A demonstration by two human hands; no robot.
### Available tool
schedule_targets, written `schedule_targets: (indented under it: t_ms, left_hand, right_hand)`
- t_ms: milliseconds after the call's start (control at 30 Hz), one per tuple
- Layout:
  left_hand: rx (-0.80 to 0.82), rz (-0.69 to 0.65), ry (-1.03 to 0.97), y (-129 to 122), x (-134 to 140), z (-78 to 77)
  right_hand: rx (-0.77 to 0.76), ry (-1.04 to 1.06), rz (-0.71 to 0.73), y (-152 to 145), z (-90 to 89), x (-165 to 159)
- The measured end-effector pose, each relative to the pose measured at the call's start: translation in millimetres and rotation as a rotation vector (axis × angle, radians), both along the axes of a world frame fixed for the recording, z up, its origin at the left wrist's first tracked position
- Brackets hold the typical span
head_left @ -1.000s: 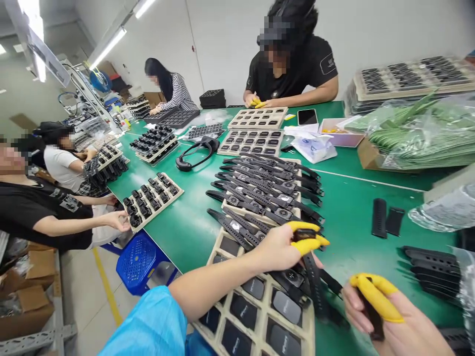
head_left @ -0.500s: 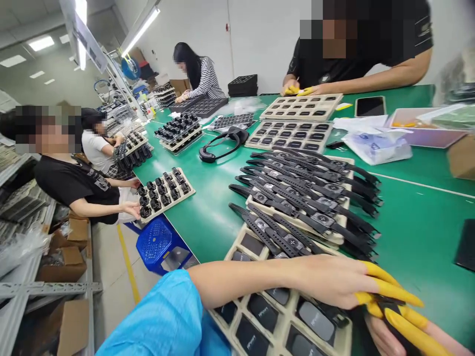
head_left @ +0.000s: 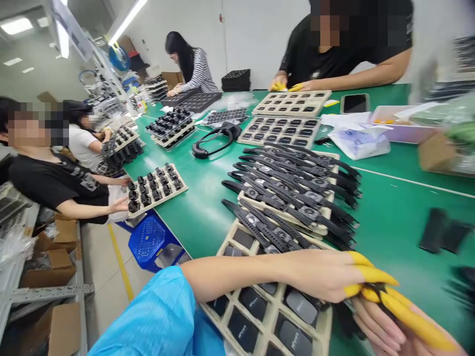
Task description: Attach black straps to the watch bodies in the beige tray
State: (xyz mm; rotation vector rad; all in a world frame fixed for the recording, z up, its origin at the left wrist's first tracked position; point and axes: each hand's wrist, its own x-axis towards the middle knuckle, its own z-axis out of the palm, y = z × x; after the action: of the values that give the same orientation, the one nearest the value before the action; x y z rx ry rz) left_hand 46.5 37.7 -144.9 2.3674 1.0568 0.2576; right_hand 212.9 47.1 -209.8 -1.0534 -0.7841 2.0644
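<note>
My left hand (head_left: 330,277), with yellow finger covers and a blue sleeve, reaches across from the left and pinches a small black part, apparently a watch strap (head_left: 375,287). My right hand (head_left: 397,316), also in yellow finger covers, is closed on the same part from below, and the fingers hide most of it. Under my left arm lies a beige tray (head_left: 328,326) with dark, rounded-square watch faces (head_left: 300,305) in its compartments. Several smartwatches with black straps (head_left: 293,193) lie face down across a stacked tray just beyond.
Black strap pieces (head_left: 445,230) lie on the green table (head_left: 393,212) at right. Farther off are filled trays (head_left: 278,131), a black headset (head_left: 217,141), a phone (head_left: 355,104) and a plastic bag (head_left: 358,141). A co-worker at left holds another tray (head_left: 158,200); a blue stool (head_left: 148,240) stands below.
The view has turned slightly right, bringing more black pieces in at the right edge. Both hands stay together on the black part, my fingers now covering more of it.
</note>
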Motion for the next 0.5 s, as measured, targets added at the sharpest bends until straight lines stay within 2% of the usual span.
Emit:
schedule_targets:
  t_ms: [100, 200, 300, 500]
  left_hand:
    - [-0.033, -0.022, -0.086, -1, -1, 7.1]
    - [-0.053, -0.003, -0.208, -3, -6, 9.1]
    - [-0.03, 0.021, -0.283, -6, -10, 4.0]
    - [0.086, 0.038, -0.295, -6, -11, -9.3]
  right_hand:
    - [-0.046, 0.053, -0.105, -39, 25.3, 13]
    - [0.006, 0.123, -0.171, -50, 37.8, 9]
    - [0.035, 0.133, -0.136, -44, 40.3, 4]
    - [0.046, 0.219, -0.097, -39, 39.4, 1]
